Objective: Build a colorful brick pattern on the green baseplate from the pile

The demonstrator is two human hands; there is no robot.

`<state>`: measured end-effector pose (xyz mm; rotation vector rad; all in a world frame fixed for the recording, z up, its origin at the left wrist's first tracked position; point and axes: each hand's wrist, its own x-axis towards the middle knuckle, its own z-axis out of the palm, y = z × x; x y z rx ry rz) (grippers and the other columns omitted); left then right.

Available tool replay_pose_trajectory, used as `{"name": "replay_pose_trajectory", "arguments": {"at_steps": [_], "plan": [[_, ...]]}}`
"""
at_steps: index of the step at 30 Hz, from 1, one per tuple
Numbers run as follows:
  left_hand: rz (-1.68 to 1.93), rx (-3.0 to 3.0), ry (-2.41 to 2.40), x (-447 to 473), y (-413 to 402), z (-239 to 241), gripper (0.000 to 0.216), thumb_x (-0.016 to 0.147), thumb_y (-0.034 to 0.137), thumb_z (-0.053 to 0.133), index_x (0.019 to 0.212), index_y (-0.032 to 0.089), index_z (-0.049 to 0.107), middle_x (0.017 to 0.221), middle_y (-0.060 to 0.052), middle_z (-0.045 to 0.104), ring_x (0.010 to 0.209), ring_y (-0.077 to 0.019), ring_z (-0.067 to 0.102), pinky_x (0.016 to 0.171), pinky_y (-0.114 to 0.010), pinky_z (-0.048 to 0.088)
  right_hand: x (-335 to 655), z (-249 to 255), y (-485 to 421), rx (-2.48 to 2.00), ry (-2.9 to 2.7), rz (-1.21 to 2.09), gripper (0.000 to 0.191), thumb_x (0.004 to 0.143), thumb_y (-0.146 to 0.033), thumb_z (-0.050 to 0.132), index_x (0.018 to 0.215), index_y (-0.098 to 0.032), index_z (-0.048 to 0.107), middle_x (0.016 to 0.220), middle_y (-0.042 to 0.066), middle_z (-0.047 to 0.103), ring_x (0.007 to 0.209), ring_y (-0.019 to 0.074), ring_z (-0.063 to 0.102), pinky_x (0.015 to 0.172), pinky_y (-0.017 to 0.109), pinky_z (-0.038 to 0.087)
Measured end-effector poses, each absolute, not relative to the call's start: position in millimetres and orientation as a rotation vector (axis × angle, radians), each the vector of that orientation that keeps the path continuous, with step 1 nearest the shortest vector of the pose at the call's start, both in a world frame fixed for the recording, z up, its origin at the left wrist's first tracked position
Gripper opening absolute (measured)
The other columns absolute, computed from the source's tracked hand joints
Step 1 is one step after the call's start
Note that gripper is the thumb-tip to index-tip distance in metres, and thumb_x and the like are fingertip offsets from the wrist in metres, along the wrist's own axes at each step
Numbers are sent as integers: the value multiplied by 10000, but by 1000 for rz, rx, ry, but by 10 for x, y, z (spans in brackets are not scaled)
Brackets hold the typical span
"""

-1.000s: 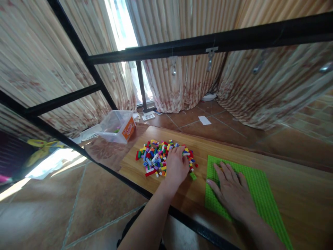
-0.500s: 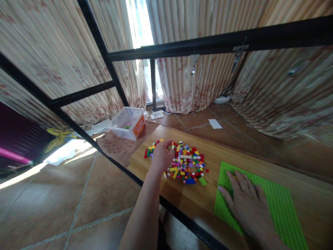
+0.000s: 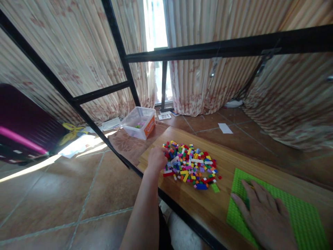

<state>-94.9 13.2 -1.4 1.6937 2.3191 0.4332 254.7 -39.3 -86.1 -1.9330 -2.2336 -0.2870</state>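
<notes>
A heap of small multicoloured toy bricks (image 3: 192,165) lies spread on the wooden board. At its left edge is my left hand (image 3: 157,159), the fingers curled in against the bricks; what they hold, if anything, is hidden by the hand. My right hand (image 3: 266,213) rests flat on a green studded baseplate (image 3: 301,205) with its fingers apart. A small bit of yellow (image 3: 252,187) shows between those fingers, and a dark green piece (image 3: 247,203) shows beside the thumb. Both are partly covered.
The wooden board (image 3: 221,201) has a black metal rail (image 3: 182,217) along its near side. Beyond its left end, a clear plastic box (image 3: 135,130) with an orange label stands on a brown mat. Black bars (image 3: 197,52) cross in front of the curtains. A purple suitcase (image 3: 28,121) is at left.
The view has swung left, so everything sits further right. My left hand has shifted from over the heap to its left edge, fingers more curled. My right hand stays on the baseplate.
</notes>
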Motion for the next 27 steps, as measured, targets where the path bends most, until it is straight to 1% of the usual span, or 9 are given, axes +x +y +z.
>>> {"name": "replay_pose_trajectory", "arguments": {"at_steps": [5, 10, 14, 18, 27], "plan": [[389, 1666, 2340, -964, 157, -37, 342, 798, 101, 586, 1053, 236, 770, 1092, -87, 722, 1065, -219, 617, 948, -299, 450, 2542, -828, -393, -1955, -2266, -265, 790, 918, -630, 131, 1408, -114, 473, 1469, 194, 471, 1358, 367, 414, 1076, 589, 310], [409, 1670, 2310, -977, 176, -43, 208, 802, 201, 657, 976, 197, 770, 1075, -105, 723, 1047, -238, 628, 897, -306, 457, 2515, -807, -398, -1977, -2254, -249, 762, 927, -621, 162, 1411, -122, 473, 1477, 190, 462, 1369, 359, 402, 1092, 579, 295], [443, 1637, 2313, -976, 179, -24, 190, 797, 149, 612, 916, 187, 756, 988, -88, 739, 964, -220, 655, 824, -292, 463, 2515, -827, -397, -1973, -2237, -250, 756, 928, -628, 176, 1421, -136, 468, 1484, 177, 461, 1378, 351, 392, 1103, 576, 278], [393, 1611, 2288, -950, 180, 1, 172, 776, 129, 619, 880, 194, 740, 960, -73, 743, 950, -214, 661, 787, -279, 462, 2528, -846, -390, -1948, -2238, -265, 766, 926, -639, 176, 1416, -132, 475, 1474, 180, 472, 1376, 353, 392, 1096, 570, 287], [339, 1514, 2366, -872, 207, 21, 227, 762, 115, 621, 957, 195, 705, 1019, -93, 734, 987, -237, 660, 809, -309, 472, 2518, -846, -396, -1938, -2226, -280, 742, 939, -627, 183, 1405, -133, 483, 1469, 182, 474, 1362, 351, 405, 1088, 577, 295]]}}
